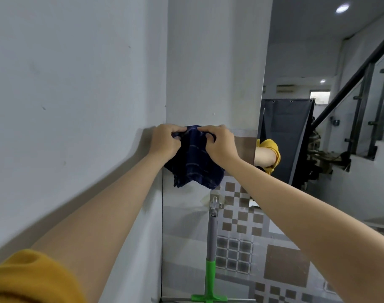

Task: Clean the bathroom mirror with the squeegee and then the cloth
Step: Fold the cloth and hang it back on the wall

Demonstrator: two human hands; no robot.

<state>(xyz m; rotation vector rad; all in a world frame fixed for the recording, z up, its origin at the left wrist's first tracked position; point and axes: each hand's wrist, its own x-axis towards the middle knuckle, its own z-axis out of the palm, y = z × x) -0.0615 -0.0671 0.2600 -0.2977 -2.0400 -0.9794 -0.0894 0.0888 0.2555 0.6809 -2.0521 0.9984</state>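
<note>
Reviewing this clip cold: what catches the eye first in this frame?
Both hands, left hand and right hand, bunch a dark blue checked cloth against the wall at centre. Below it, a squeegee with a grey and green handle hangs from a wall hook. At right, the mirror reflects a staircase and a yellow sleeve.

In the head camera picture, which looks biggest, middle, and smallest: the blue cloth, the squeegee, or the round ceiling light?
1. Squeegee, hanging on the tiled wall.
2. Blue cloth, somewhat smaller.
3. Ceiling light, but it is far away, so it only looks tiny.
</note>
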